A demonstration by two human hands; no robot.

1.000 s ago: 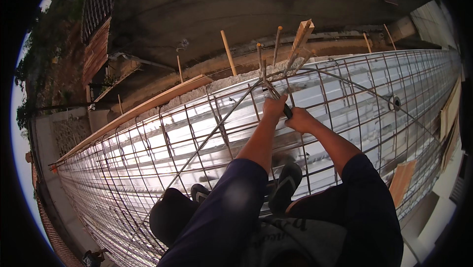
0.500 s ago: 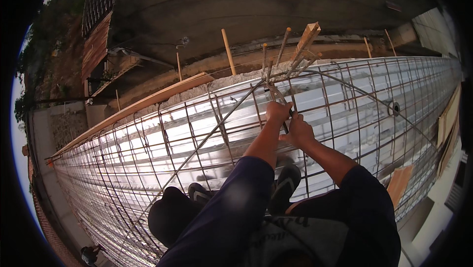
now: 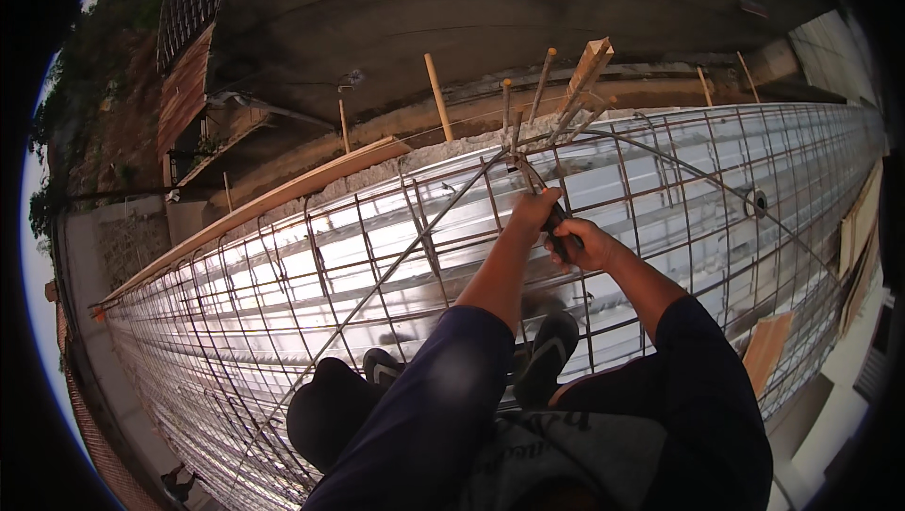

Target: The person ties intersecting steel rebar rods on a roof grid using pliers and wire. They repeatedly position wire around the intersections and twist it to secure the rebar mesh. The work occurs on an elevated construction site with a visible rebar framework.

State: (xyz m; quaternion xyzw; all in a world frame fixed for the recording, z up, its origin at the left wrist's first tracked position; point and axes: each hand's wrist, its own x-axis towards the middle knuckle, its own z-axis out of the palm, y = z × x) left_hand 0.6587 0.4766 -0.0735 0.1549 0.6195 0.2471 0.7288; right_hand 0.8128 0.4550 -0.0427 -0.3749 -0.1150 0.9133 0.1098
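Both my hands are closed on a dark-handled tool that looks like pliers [image 3: 558,239], over a grid of steel reinforcing bars [image 3: 630,212]. My left hand [image 3: 534,210] grips it on the upper left. My right hand [image 3: 588,245] wraps its fingers around the handle end, lower and to the right. The tool's narrow metal part points away from me, toward a joint of bars beside upright rebar stubs [image 3: 516,132]. Whether its jaws bite on a wire is too small to tell.
Shiny corrugated metal decking [image 3: 490,277] lies under the bars, with my shoe [image 3: 550,346] on it. A timber post [image 3: 590,66] and wooden stakes [image 3: 437,98] rise along the concrete edge. A long board [image 3: 273,214] lines the far edge. Wood pieces [image 3: 767,353] lie at right.
My right hand has shifted slightly right and up, and more of the dark handles shows between my hands. My left hand stays on the tool, almost in the same place.
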